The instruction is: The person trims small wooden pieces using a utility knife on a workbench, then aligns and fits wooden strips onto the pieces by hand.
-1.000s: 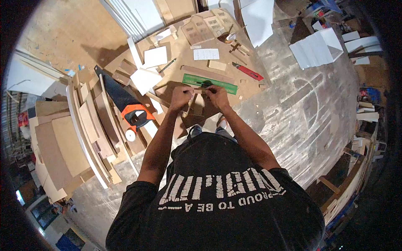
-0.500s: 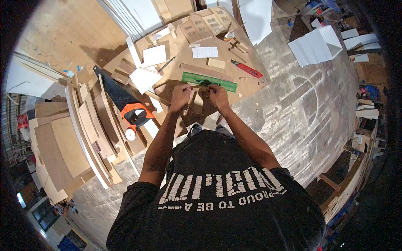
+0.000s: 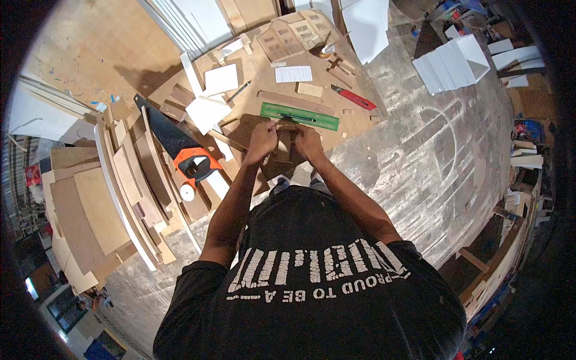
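Note:
My left hand (image 3: 263, 141) and my right hand (image 3: 309, 143) are closed at the two ends of a small thin strip of wood (image 3: 288, 127), held level between them. Just beyond my fingertips, a green ruler (image 3: 327, 121) lies on the brown work board, with a dark pen (image 3: 297, 117) resting along it. A longer wooden strip (image 3: 294, 102) lies behind the ruler. Below my hands, between my forearms, are more small wood pieces (image 3: 284, 150), partly in shadow. My fingertips are too small in view to show the exact grip.
An orange-handled handsaw (image 3: 198, 165) leans at the left beside stacked boards (image 3: 129, 174). A red utility knife (image 3: 354, 98) lies right of the ruler. Farther back are a pencil (image 3: 239, 93), a printed sheet (image 3: 294, 74), white pieces (image 3: 221, 79) and wooden panels with window shapes (image 3: 282, 41).
Both hands have shifted slightly, my right hand a little back toward my body. The pen on the ruler now shows more fully. The strip stays between my hands.

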The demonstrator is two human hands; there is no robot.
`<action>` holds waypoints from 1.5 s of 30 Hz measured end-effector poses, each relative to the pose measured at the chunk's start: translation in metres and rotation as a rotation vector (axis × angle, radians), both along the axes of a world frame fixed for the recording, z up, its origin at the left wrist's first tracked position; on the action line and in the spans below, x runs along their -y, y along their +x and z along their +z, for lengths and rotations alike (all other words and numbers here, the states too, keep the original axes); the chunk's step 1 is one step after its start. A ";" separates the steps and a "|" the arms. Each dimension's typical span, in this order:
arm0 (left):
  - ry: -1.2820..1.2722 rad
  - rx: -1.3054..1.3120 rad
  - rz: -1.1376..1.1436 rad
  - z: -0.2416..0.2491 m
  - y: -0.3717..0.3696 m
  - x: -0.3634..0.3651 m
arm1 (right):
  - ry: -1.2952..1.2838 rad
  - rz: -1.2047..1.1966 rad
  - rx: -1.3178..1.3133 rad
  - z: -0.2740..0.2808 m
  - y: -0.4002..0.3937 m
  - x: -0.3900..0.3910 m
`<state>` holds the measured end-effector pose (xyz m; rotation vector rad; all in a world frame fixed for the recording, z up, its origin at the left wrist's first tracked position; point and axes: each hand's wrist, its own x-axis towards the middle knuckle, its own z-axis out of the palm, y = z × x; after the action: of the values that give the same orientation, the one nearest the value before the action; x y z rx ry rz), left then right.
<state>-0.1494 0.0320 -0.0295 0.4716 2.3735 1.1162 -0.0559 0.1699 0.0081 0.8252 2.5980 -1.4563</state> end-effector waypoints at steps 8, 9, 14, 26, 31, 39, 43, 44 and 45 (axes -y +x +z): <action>-0.011 -0.016 -0.091 -0.014 0.000 0.001 | -0.008 0.045 -0.067 0.020 0.004 0.002; -0.029 0.011 -0.089 -0.008 0.000 0.000 | -0.006 0.053 -0.080 0.021 0.005 0.002; -0.033 0.054 -0.093 0.013 0.004 -0.004 | -0.033 0.042 -0.079 0.013 0.006 0.001; -0.057 0.027 -0.182 -0.011 0.000 -0.001 | -0.003 0.051 -0.045 0.010 0.005 0.001; -0.071 -0.069 -0.181 -0.001 0.007 -0.003 | -0.022 0.040 -0.065 0.003 0.005 0.000; -0.123 -0.021 -0.149 0.009 0.009 -0.006 | -0.023 0.012 -0.127 -0.001 0.008 0.000; -0.080 0.020 -0.115 0.030 0.012 -0.008 | -0.020 0.022 -0.101 0.000 0.008 0.000; -0.082 0.053 -0.106 0.035 0.013 -0.009 | 0.002 0.045 -0.100 -0.007 0.008 -0.003; -0.097 0.045 -0.114 0.036 0.012 -0.009 | 0.024 0.068 -0.098 -0.009 0.008 -0.004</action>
<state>-0.1371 0.0409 0.0063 0.5344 2.3188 0.9467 -0.0480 0.1737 -0.0008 0.6774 2.6899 -1.4873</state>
